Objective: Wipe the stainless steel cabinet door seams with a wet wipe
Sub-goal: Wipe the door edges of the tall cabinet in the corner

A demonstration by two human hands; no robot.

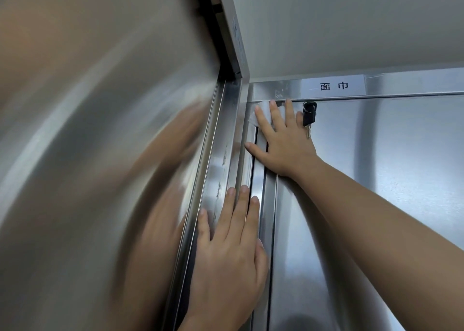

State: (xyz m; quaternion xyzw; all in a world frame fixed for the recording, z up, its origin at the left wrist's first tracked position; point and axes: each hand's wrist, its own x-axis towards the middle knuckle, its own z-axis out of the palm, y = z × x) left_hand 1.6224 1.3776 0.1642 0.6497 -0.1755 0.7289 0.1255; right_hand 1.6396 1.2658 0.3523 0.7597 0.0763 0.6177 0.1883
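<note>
Stainless cabinet door [376,180]: right hand [281,142] flat, fingers straight, pressing the wet wipe [252,120] into the top-left corner where the top seam [376,97] meets the vertical seam [254,175]; left hand [231,242] flat on the frame [218,154] lower down, holding nothing; risk: key [308,117] hangs just beside the right little finger; a sweep rightward would likely snag it; the unpinched wipe may slip.

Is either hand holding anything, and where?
No grip: right hand presses the wet wipe flat against the top corner of the door; left hand rests bare.
</note>
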